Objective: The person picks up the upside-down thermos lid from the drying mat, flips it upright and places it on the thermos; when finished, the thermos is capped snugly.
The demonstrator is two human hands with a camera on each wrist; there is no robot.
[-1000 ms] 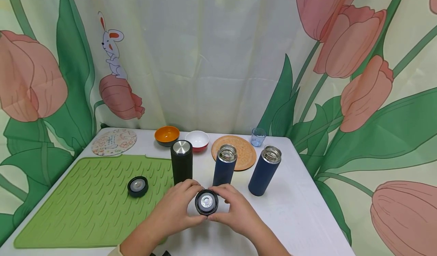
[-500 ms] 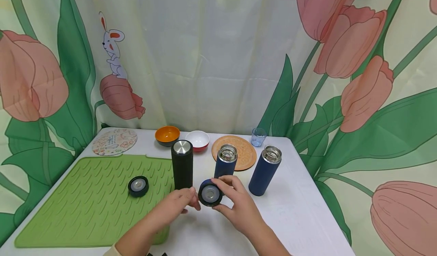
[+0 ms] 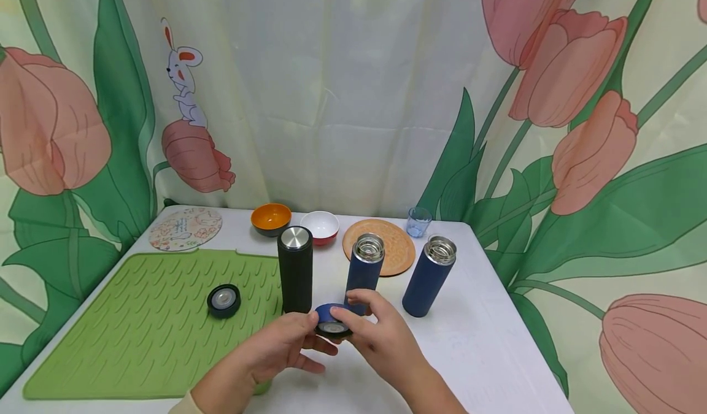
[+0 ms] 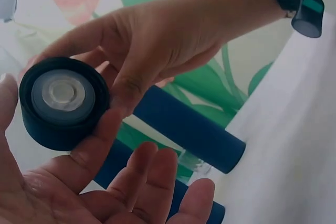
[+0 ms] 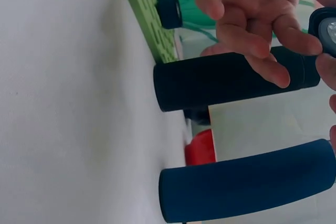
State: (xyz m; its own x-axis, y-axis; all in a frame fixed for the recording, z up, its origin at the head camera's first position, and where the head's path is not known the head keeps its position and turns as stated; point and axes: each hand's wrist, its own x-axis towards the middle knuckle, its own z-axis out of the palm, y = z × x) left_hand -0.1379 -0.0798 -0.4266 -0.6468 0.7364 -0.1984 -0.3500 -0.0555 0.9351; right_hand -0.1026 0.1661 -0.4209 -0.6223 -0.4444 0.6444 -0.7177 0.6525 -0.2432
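Observation:
A blue bottle lid (image 3: 327,312), with a dark rim and a grey inner side (image 4: 63,98), is held above the table between both hands. My right hand (image 3: 381,337) pinches it from the right with thumb and fingers. From the left, thumb and index finger of my left hand (image 3: 278,343) hold the lid's edge, the other fingers spread loosely. Just behind the hands stand a black flask (image 3: 296,273) with a steel-topped lid and a blue flask (image 3: 363,276) without a lid. Another lidless blue flask (image 3: 426,282) stands to the right.
A green mat (image 3: 149,328) covers the table's left side, bearing a black lid (image 3: 223,301) turned underside up. Along the back are a floral round mat (image 3: 185,230), an orange bowl (image 3: 270,218), a white-and-red bowl (image 3: 320,225), a round wooden board (image 3: 400,248) and a glass (image 3: 418,222).
The lid has tipped, so its blue outer side now shows in the head view. My left hand came off the lid, then took hold of its left edge again.

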